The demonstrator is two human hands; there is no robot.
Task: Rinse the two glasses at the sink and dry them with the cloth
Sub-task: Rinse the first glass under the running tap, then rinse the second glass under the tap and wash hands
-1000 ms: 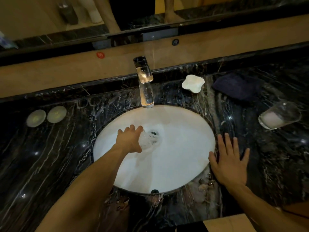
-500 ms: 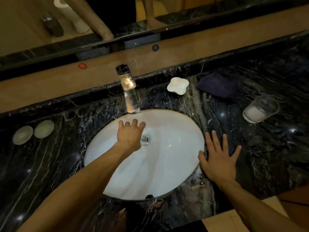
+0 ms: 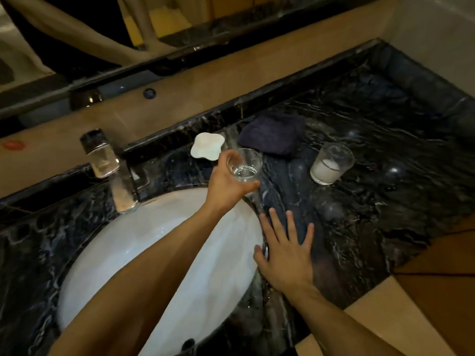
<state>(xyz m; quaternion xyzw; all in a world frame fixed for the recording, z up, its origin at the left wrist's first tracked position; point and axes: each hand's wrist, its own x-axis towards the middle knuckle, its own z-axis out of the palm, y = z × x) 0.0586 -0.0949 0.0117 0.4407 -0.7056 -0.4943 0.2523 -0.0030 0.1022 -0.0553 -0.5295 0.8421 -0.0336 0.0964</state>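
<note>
My left hand (image 3: 227,182) grips a clear glass (image 3: 244,164), held upright over the counter just past the white sink's (image 3: 144,247) far right rim. A second glass (image 3: 331,164) with a milky white film stands on the black marble counter (image 3: 385,201) to the right. The dark blue cloth (image 3: 273,133) lies folded behind both glasses, near the back ledge. My right hand (image 3: 285,255) rests flat on the counter beside the sink's right edge, fingers spread and holding nothing.
A chrome tap (image 3: 113,170) stands behind the sink at the left. A white soap dish (image 3: 207,145) sits between tap and cloth. A mirror and tan ledge (image 3: 231,73) run along the back. A wall closes the counter's right end.
My left hand has carried the glass up out of the basin and rightward to the counter near the cloth. My right hand has stayed flat. The view has swung to the right.
</note>
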